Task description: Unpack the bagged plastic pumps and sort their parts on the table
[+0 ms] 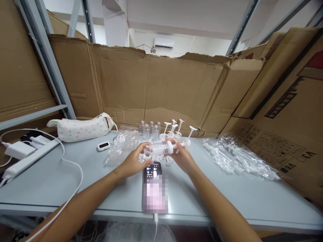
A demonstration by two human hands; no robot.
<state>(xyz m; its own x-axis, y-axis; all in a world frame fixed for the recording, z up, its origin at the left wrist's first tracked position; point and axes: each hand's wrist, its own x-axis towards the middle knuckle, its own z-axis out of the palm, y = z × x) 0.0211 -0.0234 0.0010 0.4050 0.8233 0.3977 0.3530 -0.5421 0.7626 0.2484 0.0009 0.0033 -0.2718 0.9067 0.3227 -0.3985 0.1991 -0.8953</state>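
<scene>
My left hand [137,159] is closed round the base end of a clear ribbed plastic bottle [157,148], held on its side above the table. The fingers of my right hand [182,157] grip the white pump head [186,143] at the bottle's neck end, where a white collar shows. Behind my hands stand several clear bottles [146,131] upright. Beside them are several white pump heads [173,127]. Small white parts [168,160] lie under the held bottle, partly hidden by it and my hands.
A phone [155,193] with a charging cable lies in front of my hands. Clear plastic bags [121,143] are at the left; bagged white pumps [239,159] lie right. A white pouch [83,128], small white device [103,146] and power strip [30,158] sit left. Cardboard [156,84] walls the back.
</scene>
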